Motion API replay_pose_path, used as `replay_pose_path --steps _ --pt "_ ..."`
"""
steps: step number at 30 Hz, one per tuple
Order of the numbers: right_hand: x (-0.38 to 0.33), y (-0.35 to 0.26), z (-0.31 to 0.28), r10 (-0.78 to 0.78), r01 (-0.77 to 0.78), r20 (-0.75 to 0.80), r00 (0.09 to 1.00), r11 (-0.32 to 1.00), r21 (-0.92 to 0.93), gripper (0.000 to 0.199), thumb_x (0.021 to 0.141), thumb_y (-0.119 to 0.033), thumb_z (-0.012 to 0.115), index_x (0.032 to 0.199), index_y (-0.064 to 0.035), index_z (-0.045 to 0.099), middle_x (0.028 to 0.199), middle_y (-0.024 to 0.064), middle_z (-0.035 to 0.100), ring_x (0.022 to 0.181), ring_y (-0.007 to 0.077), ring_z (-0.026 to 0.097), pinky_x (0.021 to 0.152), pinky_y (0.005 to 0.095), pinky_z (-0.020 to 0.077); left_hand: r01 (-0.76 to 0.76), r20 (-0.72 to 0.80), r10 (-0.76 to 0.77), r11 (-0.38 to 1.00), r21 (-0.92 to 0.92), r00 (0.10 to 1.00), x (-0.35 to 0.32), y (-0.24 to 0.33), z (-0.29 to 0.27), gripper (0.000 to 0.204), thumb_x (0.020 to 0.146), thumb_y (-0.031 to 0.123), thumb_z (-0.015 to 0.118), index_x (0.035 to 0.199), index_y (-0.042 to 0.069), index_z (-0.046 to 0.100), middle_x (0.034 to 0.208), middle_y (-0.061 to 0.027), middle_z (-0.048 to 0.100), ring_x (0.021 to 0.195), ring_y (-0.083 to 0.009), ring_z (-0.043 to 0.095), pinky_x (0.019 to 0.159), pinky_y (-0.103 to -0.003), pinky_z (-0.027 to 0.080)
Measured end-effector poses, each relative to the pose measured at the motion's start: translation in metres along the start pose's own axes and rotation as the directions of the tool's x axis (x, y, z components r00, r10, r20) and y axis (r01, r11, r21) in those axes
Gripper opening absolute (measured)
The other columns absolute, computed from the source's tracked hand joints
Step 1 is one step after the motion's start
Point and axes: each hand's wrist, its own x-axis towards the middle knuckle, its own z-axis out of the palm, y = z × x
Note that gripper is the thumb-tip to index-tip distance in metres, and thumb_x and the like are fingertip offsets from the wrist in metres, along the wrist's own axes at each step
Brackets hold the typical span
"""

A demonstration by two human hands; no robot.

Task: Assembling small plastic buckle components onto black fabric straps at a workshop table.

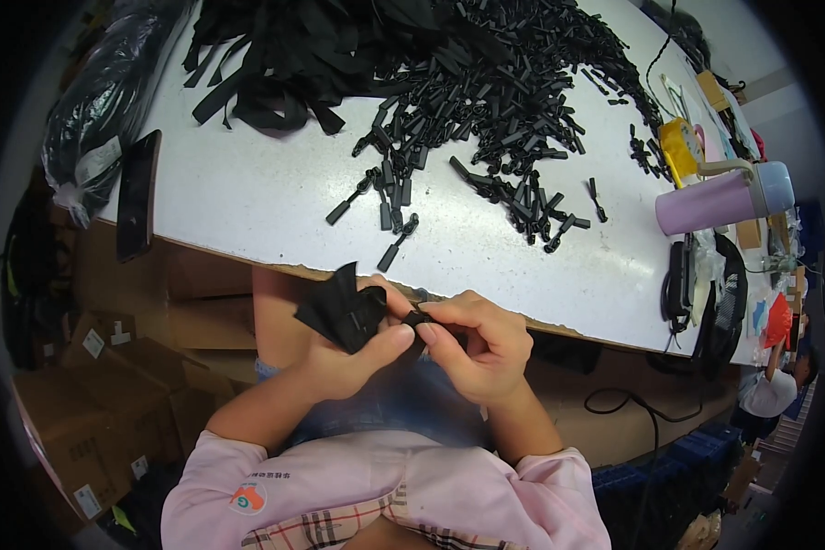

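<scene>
The left hand (344, 353) grips a folded black strap (342, 307) in closed fingers; the right hand (479, 344) pinches a small black plastic clip (416, 320) against it, just below the white table (266, 197) edge.

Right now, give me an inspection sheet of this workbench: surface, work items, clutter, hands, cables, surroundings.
Surface: white table, front edge worn.
Work items: black strap held by both hands; heap of small black plastic pieces; pile of black webbing.
Clutter: lilac bottle lying on its side, dark phone at the left edge, yellow object, black plastic bag.
Hands: left hand grips the strap; right hand pinches a small black piece at its end.
Cables: black cable hanging below the table.
Surroundings: cardboard boxes on the floor at left; another person at far right.
</scene>
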Motion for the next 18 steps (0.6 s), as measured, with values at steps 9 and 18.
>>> replay_pose_path --steps 9,18 --pt "-0.005 0.009 0.012 0.123 -0.104 0.374 0.919 0.992 -0.072 0.012 0.068 -0.005 0.062 0.067 -0.0006 0.051 0.056 0.0057 0.047 0.041 0.0161 0.046 0.04 0.027 0.0372 -0.097 -0.259 0.112 0.993 0.07 0.959 -0.002 0.0 0.0 0.006 0.081 0.008 0.052 0.08 0.003 0.049 0.071 -0.0015 0.05 0.065 -0.0062 0.047 0.059 -0.02 0.039" --pt "0.013 -0.002 0.02 -0.194 0.227 0.123 0.973 0.898 -0.378 0.029 0.055 -0.003 0.066 0.082 -0.0032 0.056 0.073 0.0077 0.053 0.063 0.0213 0.051 0.05 0.0283 0.0432 0.284 0.112 -0.269 0.949 -0.141 0.956 0.001 -0.002 -0.015 0.036 0.079 0.042 0.053 0.079 0.005 0.048 0.066 0.0014 0.045 0.052 -0.004 0.04 0.044 -0.017 0.032"
